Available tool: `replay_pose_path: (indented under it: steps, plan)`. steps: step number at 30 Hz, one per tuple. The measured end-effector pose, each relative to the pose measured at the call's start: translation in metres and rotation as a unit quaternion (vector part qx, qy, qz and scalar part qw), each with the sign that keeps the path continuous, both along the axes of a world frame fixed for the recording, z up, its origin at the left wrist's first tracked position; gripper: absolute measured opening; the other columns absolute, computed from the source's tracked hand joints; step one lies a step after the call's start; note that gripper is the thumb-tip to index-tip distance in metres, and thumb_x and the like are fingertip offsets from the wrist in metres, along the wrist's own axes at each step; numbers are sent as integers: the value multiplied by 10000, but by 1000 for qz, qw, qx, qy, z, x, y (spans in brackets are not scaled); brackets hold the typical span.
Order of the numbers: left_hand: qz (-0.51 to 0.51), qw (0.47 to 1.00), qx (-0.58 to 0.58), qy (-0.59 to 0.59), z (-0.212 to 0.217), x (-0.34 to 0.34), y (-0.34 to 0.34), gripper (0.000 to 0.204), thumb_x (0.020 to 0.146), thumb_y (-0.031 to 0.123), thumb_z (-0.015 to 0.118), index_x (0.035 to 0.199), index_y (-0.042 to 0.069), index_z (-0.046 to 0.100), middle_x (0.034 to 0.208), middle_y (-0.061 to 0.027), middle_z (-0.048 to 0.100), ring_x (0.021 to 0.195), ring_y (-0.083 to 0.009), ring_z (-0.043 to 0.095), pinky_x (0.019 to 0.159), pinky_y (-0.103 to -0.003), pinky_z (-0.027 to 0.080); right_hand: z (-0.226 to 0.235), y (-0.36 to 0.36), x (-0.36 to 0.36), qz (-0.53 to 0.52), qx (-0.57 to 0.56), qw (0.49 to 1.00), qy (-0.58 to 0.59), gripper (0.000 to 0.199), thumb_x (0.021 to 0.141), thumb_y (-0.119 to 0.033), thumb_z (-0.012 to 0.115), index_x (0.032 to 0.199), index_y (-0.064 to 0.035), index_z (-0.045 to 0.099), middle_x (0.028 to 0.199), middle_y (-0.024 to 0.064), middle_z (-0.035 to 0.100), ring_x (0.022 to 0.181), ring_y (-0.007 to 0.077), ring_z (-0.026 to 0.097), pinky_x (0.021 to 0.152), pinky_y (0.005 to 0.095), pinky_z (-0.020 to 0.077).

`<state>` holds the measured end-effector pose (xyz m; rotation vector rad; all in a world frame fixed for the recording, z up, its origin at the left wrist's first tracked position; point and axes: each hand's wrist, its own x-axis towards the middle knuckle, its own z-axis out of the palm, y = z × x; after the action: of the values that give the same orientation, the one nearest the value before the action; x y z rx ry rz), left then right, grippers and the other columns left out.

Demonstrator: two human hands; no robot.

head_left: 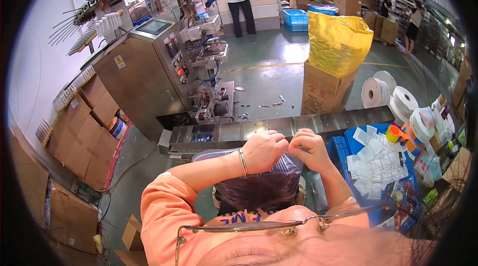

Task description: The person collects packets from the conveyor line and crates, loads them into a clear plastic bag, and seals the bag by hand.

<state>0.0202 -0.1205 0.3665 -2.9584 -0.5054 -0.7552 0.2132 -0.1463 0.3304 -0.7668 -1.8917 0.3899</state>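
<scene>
Both my hands meet above my lap, just in front of a metal conveyor channel (254,129) divided into compartments. My left hand (265,150), with a bangle (243,162) at its wrist, is closed, its fingertips pinched towards the other hand. My right hand (307,147) is closed too, thumb and fingertips pressed together. Whatever lies between the fingertips is too small to make out. Directly beneath the hands sits a clear plastic bag (259,186) with dark contents. Small dark packets (203,137) lie in a compartment at the channel's left end.
A steel machine (144,76) with a screen stands at left. Beyond the channel is a cardboard box (326,89) with a yellow bag (338,42). To my right, a blue crate (341,159) holds white packets (378,159) beside white rolls (403,99). Small packets (264,106) litter the floor. People work farther back.
</scene>
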Motion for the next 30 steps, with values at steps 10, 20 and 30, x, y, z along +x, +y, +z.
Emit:
replay_pose_path:
  steps: [10,20,30]
  plan:
    - [42,998,-35,6,-7,-13,-4,101,782,119,582,779,53,506,728,-98,538,664,-300,556,574,-378,454,7,-6,-3,-38,17,999,-27,126,674,-157,702,702,-76,610,713,32,601,727,215,556,770,341,391]
    - [46,998,-53,8,-7,-21,-3,111,782,145,589,780,58,521,719,-94,535,676,-301,566,580,-381,460,28,-19,-15,-160,149,946,-241,97,671,-171,675,654,-130,589,695,-9,598,714,173,558,726,345,338]
    - [61,997,-44,1,-8,-29,-1,101,773,140,579,764,58,520,729,-97,541,693,-296,570,596,-385,460,25,-13,-25,-144,133,952,-235,101,695,-201,662,680,-149,577,695,-23,590,723,162,559,718,343,329]
